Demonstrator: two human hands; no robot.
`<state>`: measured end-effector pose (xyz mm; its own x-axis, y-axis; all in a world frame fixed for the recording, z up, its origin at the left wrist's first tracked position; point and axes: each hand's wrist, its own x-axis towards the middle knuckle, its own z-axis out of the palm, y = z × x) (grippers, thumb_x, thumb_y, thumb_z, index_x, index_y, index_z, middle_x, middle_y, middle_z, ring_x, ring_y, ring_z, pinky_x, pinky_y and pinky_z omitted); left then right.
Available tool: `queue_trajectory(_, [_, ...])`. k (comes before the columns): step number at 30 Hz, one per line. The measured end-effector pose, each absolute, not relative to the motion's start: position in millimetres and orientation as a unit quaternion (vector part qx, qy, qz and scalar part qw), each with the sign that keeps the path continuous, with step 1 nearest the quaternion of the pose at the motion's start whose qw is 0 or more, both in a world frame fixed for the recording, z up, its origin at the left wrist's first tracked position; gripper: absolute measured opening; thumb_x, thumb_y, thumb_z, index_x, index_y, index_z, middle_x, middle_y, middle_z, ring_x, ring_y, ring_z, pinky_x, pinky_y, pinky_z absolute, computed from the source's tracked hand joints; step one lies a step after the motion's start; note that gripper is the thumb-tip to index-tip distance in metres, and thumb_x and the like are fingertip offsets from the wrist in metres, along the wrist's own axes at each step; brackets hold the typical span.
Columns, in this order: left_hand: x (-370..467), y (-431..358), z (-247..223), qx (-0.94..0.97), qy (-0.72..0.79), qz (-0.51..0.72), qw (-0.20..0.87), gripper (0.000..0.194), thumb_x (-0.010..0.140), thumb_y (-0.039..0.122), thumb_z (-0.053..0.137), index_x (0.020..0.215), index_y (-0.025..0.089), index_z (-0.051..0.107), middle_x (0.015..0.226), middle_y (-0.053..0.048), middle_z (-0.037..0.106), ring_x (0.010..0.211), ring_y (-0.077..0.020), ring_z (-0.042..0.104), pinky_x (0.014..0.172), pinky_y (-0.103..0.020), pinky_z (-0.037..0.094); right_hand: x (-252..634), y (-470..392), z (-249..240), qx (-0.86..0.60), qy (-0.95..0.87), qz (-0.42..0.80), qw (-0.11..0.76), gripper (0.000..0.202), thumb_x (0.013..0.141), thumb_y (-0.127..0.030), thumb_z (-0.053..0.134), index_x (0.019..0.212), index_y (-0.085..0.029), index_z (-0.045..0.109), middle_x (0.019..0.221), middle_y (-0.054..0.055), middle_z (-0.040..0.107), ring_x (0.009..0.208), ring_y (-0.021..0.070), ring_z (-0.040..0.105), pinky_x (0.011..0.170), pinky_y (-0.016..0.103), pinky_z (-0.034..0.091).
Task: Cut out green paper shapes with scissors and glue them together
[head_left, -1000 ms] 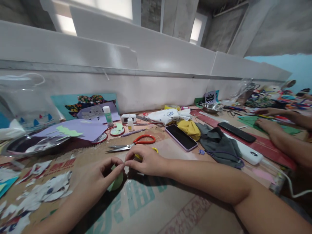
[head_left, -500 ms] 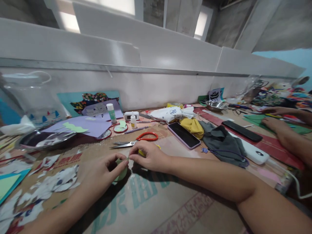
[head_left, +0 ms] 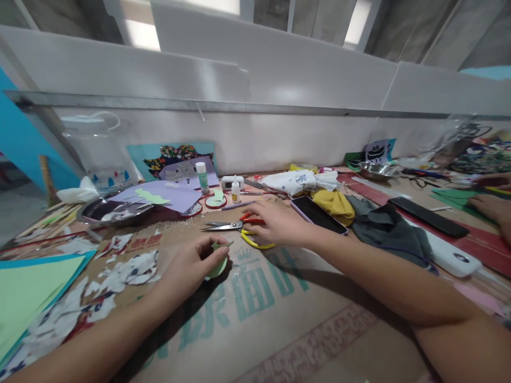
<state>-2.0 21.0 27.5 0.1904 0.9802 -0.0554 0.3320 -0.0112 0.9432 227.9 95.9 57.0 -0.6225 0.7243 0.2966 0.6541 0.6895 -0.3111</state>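
Observation:
Between the thumb and fingers of my left hand (head_left: 199,259) is a small light green paper piece (head_left: 217,267), held low over the printed cardboard (head_left: 255,319). My right hand (head_left: 265,221) lies over the handles of the scissors (head_left: 228,226), one red and one yellow, with its fingers curled around them. The scissors' blades point left, slightly parted. Part of the handles is hidden under my fingers. A glue stick (head_left: 202,178) and a small white bottle (head_left: 235,190) stand behind the scissors.
White paper scraps (head_left: 136,271) and green sheets (head_left: 35,287) lie at left, near a metal tray (head_left: 85,214). A phone (head_left: 318,215) and cloths (head_left: 369,226) are at right. Another person's hand (head_left: 493,207) rests at far right.
My right hand has left the green paper and moved back and right onto the scissors' handles. My left hand still holds the paper. The view has swung left.

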Motion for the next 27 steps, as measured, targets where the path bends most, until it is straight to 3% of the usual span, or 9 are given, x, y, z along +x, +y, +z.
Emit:
queue_trajectory(3, [-3, 21, 26, 0.619, 0.526, 0.356, 0.461, 0.048, 0.08, 0.065, 0.064, 0.098, 0.02, 0.062, 0.082, -0.006, 0.079, 0.073, -0.0233, 0.074, 0.065, -0.032, 0.054, 234, 98, 60, -0.384, -0.915, 0.066, 0.102, 0.047, 0.082, -0.018, 0.071, 0.129, -0.02, 0.067, 0.126, 0.014, 0.07, 0.115, 0.0314, 0.063, 0.096, 0.041, 0.047])
queue_trajectory(7, [-4, 21, 29, 0.648, 0.529, 0.349, 0.423, 0.047, 0.084, 0.066, 0.06, 0.091, 0.02, 0.065, 0.077, -0.004, 0.078, 0.071, -0.0213, 0.071, 0.065, -0.03, 0.052, 228, 94, 56, -0.404, -0.911, 0.043, 0.073, 0.05, 0.085, -0.015, 0.067, 0.134, -0.019, 0.066, 0.122, 0.017, 0.07, 0.112, 0.0326, 0.063, 0.089, 0.039, 0.048])
queue_trajectory(11, [-3, 19, 33, 0.638, 0.545, 0.352, 0.416, 0.048, 0.082, 0.067, 0.063, 0.09, 0.02, 0.067, 0.078, -0.004, 0.077, 0.071, -0.0219, 0.072, 0.064, -0.03, 0.052, 226, 95, 51, -0.432, -0.899, 0.045, 0.051, 0.064, 0.078, -0.018, 0.074, 0.141, -0.02, 0.061, 0.111, 0.017, 0.068, 0.1, 0.0321, 0.064, 0.075, 0.035, 0.047])
queue_trajectory(16, [-4, 20, 30, 0.605, 0.53, 0.37, 0.465, 0.051, 0.077, 0.065, 0.071, 0.098, 0.019, 0.066, 0.082, -0.006, 0.078, 0.073, -0.0232, 0.073, 0.063, -0.032, 0.052, 229, 99, 42, -0.402, -0.892, 0.14, 0.15, 0.043, 0.083, -0.017, 0.072, 0.126, -0.019, 0.067, 0.103, 0.011, 0.07, 0.091, 0.024, 0.062, 0.074, 0.031, 0.044])
queue_trajectory(20, [-5, 22, 24, 0.612, 0.534, 0.376, 0.447, 0.051, 0.075, 0.064, 0.073, 0.095, 0.018, 0.068, 0.08, -0.008, 0.078, 0.071, -0.0236, 0.072, 0.065, -0.033, 0.051, 221, 99, 35, -0.41, -0.866, 0.177, 0.223, 0.053, 0.086, -0.03, 0.074, 0.133, -0.015, 0.055, 0.106, 0.009, 0.065, 0.088, 0.0196, 0.058, 0.074, 0.029, 0.045])
queue_trajectory(23, [-5, 24, 28, 0.605, 0.539, 0.394, 0.433, 0.049, 0.075, 0.065, 0.071, 0.087, 0.018, 0.068, 0.071, -0.004, 0.074, 0.063, -0.0209, 0.067, 0.059, -0.031, 0.048, 212, 94, 33, -0.401, -0.804, 0.28, 0.337, 0.056, 0.081, -0.04, 0.08, 0.127, -0.017, 0.057, 0.094, 0.003, 0.059, 0.078, 0.0163, 0.053, 0.069, 0.028, 0.045])
queue_trajectory(27, [-4, 27, 57, 0.589, 0.555, 0.442, 0.388, 0.041, 0.072, 0.058, 0.075, 0.08, 0.018, 0.069, 0.067, -0.002, 0.068, 0.057, -0.0165, 0.059, 0.052, -0.026, 0.044, 203, 81, 33, -0.324, -0.736, 0.397, 0.443, 0.051, 0.089, -0.064, 0.064, 0.116, -0.021, 0.056, 0.081, -0.002, 0.048, 0.065, 0.0129, 0.044, 0.058, 0.025, 0.039])
